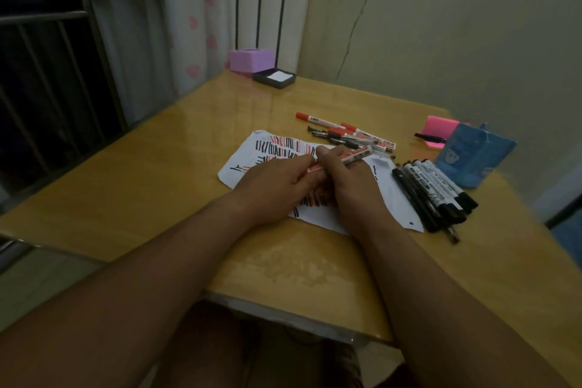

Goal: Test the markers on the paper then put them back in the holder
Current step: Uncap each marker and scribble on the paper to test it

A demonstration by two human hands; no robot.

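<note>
A white paper (248,153) covered in red and black strokes lies mid-table. Above it, my left hand (274,186) and my right hand (345,181) both grip one red-and-white marker (356,155); the left hand holds its near end, the right hand its middle. Whether its cap is on is hidden by my fingers. Several red markers and pens (349,132) lie beyond the paper. A row of black markers (434,192) lies to the right of it. The blue holder (472,156) stands at the far right.
A pink sticky-note pad (439,127) with a black pen on it sits behind the holder. A purple box (250,60) and a dark tray with white notes (274,77) are at the table's far corner. Wall to the right, curtain and railing to the left.
</note>
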